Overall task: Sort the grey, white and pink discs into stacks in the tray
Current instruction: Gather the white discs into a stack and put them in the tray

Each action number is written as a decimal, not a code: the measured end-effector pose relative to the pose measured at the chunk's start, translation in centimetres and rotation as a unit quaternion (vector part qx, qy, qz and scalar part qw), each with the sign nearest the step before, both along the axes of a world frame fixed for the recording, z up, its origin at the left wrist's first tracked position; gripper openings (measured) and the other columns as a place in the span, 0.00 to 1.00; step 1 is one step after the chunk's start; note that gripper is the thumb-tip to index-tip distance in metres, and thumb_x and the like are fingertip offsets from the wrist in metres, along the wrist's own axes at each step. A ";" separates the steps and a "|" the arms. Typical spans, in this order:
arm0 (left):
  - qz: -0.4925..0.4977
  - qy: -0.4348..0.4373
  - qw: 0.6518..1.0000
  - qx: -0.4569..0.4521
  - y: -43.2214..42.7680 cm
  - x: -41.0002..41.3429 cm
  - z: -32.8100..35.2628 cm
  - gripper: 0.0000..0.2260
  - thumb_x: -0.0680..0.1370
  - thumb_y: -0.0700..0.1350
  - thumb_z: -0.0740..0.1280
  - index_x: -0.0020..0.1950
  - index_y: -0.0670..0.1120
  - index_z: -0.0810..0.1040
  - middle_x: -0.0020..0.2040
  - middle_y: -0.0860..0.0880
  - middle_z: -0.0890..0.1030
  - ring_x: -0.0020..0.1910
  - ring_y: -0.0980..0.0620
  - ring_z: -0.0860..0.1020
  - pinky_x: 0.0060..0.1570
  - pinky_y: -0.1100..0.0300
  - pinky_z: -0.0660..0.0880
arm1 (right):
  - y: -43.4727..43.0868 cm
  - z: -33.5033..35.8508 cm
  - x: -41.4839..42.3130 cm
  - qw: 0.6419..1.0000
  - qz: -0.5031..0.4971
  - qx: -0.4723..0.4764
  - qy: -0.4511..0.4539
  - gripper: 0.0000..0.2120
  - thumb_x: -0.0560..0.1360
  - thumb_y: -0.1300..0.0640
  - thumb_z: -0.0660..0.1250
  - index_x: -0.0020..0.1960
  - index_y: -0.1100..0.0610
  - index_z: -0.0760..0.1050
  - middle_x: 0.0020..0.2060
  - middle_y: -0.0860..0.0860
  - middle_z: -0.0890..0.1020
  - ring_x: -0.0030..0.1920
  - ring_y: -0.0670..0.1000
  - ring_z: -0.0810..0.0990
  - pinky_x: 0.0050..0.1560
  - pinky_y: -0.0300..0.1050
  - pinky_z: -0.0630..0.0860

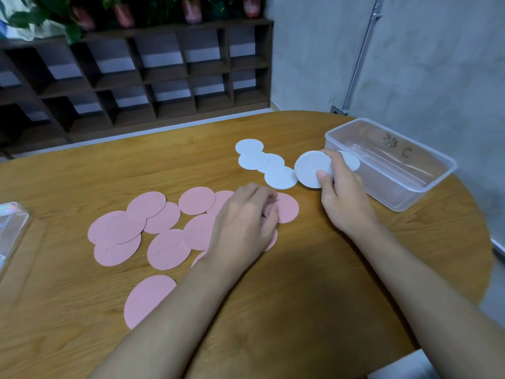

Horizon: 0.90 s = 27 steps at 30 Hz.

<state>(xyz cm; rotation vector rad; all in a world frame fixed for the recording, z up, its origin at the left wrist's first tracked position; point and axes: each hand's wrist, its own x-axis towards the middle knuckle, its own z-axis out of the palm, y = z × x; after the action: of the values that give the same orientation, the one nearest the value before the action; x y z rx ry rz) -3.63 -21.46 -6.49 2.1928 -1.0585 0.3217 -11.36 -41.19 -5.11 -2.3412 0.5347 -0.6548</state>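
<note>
A dark wooden cubby shelf (153,77) topped with potted plants (123,12) stands behind the oval wooden table (273,310), beside a grey wall (410,50).

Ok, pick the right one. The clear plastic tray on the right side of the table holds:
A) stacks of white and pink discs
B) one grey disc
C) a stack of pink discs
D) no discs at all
D: the clear tray shows only its bare see-through bottom, while the pink discs lie loose on the table and the right hand holds white discs outside the tray.
</note>
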 end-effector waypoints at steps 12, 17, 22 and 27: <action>-0.022 0.054 0.987 0.149 -4.2 2.6 1.9 0.28 0.82 0.56 0.67 0.80 0.46 0.69 0.80 0.47 0.68 0.79 0.46 0.66 0.76 0.49 0.66 | 0.0 0.3 -0.1 0.999 -0.039 0.017 -0.017 0.19 0.86 0.57 0.58 0.76 0.52 0.67 0.68 0.54 0.77 0.69 0.56 0.72 0.62 0.43 0.64; 0.018 0.062 0.987 0.144 -6.0 3.6 2.2 0.22 0.80 0.59 0.70 0.67 0.46 0.78 0.62 0.46 0.82 0.62 0.43 0.78 0.58 0.46 0.76 | 0.0 0.5 -0.1 0.999 -0.047 0.022 -0.016 0.19 0.86 0.58 0.58 0.76 0.52 0.66 0.69 0.53 0.76 0.69 0.55 0.71 0.60 0.40 0.63; 0.059 0.057 0.990 0.116 -6.4 3.9 2.3 0.22 0.77 0.59 0.73 0.65 0.48 0.81 0.61 0.50 0.83 0.62 0.47 0.77 0.54 0.50 0.77 | 0.0 0.6 -0.2 0.999 -0.046 0.023 -0.012 0.19 0.86 0.58 0.58 0.76 0.52 0.66 0.69 0.53 0.76 0.69 0.55 0.72 0.60 0.40 0.63; 0.067 -0.003 0.986 0.153 -6.3 3.4 2.5 0.17 0.79 0.58 0.69 0.59 0.47 0.82 0.51 0.48 0.84 0.51 0.44 0.80 0.42 0.54 0.74 | 0.2 0.9 -0.3 0.998 -0.048 0.033 -0.006 0.19 0.86 0.57 0.58 0.76 0.51 0.66 0.70 0.52 0.76 0.70 0.54 0.71 0.61 0.41 0.64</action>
<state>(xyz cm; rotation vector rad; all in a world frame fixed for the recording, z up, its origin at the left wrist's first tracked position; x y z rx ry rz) -0.21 -27.78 -4.02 2.5451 -1.0206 0.2382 -11.64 -41.02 -4.22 -2.2589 0.6576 -0.6840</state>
